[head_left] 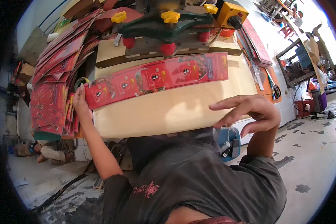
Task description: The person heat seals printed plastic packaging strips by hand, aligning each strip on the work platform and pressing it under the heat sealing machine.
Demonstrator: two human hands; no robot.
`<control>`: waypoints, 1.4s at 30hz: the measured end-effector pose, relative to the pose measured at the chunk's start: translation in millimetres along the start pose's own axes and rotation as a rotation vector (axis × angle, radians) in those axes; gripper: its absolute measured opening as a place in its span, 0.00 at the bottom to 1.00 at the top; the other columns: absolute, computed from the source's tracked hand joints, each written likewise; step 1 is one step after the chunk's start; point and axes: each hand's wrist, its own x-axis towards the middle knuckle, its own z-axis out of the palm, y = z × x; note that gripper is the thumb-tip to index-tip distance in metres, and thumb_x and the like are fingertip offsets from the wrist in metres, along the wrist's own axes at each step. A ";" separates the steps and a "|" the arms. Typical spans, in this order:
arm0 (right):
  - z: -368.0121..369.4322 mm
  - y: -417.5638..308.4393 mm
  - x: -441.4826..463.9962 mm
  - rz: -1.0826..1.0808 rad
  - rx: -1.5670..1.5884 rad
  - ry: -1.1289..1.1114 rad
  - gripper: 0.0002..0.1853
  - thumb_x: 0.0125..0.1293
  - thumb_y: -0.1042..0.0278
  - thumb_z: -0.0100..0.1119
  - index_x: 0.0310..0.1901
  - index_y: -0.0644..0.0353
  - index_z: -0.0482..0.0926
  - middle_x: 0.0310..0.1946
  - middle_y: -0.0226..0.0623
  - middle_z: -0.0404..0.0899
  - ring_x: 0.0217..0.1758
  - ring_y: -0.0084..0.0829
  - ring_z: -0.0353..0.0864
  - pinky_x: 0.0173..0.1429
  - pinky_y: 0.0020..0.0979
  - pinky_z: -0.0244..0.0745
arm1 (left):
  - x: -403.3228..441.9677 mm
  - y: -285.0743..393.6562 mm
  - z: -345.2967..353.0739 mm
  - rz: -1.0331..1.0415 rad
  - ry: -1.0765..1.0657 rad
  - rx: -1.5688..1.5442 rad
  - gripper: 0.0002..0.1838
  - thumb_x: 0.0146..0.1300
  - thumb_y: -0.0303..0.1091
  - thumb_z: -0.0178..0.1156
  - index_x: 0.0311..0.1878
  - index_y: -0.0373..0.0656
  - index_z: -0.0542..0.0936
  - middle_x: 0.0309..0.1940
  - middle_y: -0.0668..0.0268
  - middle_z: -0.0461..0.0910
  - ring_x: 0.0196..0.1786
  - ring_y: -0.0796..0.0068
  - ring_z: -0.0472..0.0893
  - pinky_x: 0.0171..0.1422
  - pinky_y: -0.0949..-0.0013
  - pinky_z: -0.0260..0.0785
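Observation:
A long red printed strip (155, 77) lies slanted across the pale board (156, 115), below the machine's row of red knobs. My left hand (82, 103) grips the strip's left end, with the fingers at its edge. Over the right part of the board, my right hand (250, 112) is raised with its fingers apart and curved, holding nothing. The strip's right end lies away from that hand, farther up the board.
Stacked red printed sheets (52, 89) stand at the left. A dark green machine (166, 28) with yellow knobs and a yellow switch box (231, 15) spans the back. Scissors (275, 89) lie at the right edge. A person (52, 152) is low at the left.

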 end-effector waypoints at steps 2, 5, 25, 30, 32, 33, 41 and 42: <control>-17.0 -2.5 5.4 0.142 -0.386 -0.135 0.13 0.72 0.69 0.63 0.52 0.69 0.79 0.61 0.53 0.79 0.61 0.41 0.84 0.59 0.37 0.81 | -0.1 -0.2 -0.2 0.002 0.011 -0.010 0.17 0.77 0.36 0.60 0.59 0.33 0.81 0.52 0.65 0.84 0.52 0.79 0.82 0.62 0.72 0.74; -51.3 43.1 -0.5 0.308 -0.502 0.500 0.17 0.72 0.64 0.66 0.54 0.68 0.79 0.55 0.45 0.83 0.52 0.32 0.86 0.56 0.33 0.81 | -3.7 3.0 6.6 0.025 0.067 -0.001 0.18 0.77 0.36 0.59 0.60 0.32 0.80 0.53 0.64 0.84 0.54 0.78 0.82 0.64 0.71 0.73; -91.8 120.6 -64.3 0.424 -0.199 0.841 0.16 0.78 0.57 0.57 0.46 0.65 0.80 0.40 0.29 0.82 0.43 0.18 0.77 0.49 0.23 0.72 | -61.5 62.3 47.4 -0.186 -0.382 -0.905 0.46 0.72 0.63 0.55 0.78 0.34 0.60 0.73 0.49 0.69 0.73 0.53 0.72 0.79 0.52 0.63; -62.7 122.7 -57.5 0.381 -0.004 0.663 0.25 0.74 0.56 0.62 0.61 0.71 0.76 0.54 0.39 0.83 0.54 0.26 0.82 0.61 0.30 0.76 | -90.2 66.7 96.2 0.136 -0.103 -0.829 0.39 0.72 0.54 0.61 0.75 0.38 0.65 0.71 0.57 0.73 0.70 0.56 0.74 0.77 0.49 0.64; -47.3 125.3 -63.8 0.348 0.047 0.620 0.33 0.67 0.53 0.69 0.63 0.73 0.74 0.57 0.42 0.82 0.58 0.31 0.83 0.65 0.34 0.76 | -92.8 63.7 100.4 0.147 0.140 -0.720 0.28 0.73 0.39 0.63 0.71 0.40 0.69 0.66 0.57 0.76 0.66 0.57 0.78 0.71 0.48 0.70; -41.9 128.0 -71.0 0.342 0.038 0.537 0.35 0.65 0.52 0.71 0.63 0.73 0.73 0.57 0.43 0.82 0.57 0.32 0.83 0.64 0.35 0.76 | -90.5 63.5 98.1 0.148 0.144 -0.721 0.28 0.73 0.39 0.63 0.71 0.40 0.69 0.66 0.57 0.76 0.66 0.57 0.78 0.71 0.48 0.70; -15.7 145.8 -87.1 0.001 0.104 0.095 0.23 0.64 0.50 0.73 0.37 0.69 0.88 0.46 0.48 0.88 0.40 0.44 0.88 0.50 0.44 0.79 | -71.6 72.3 67.6 0.073 0.230 -0.696 0.19 0.72 0.30 0.62 0.64 0.40 0.75 0.60 0.54 0.81 0.61 0.55 0.81 0.66 0.46 0.76; -15.4 144.5 -84.1 -0.020 0.072 0.073 0.22 0.64 0.51 0.72 0.38 0.69 0.88 0.45 0.47 0.88 0.40 0.44 0.88 0.50 0.44 0.79 | -70.4 70.7 64.8 0.085 0.246 -0.658 0.19 0.72 0.30 0.62 0.64 0.40 0.75 0.60 0.54 0.80 0.61 0.55 0.81 0.66 0.46 0.76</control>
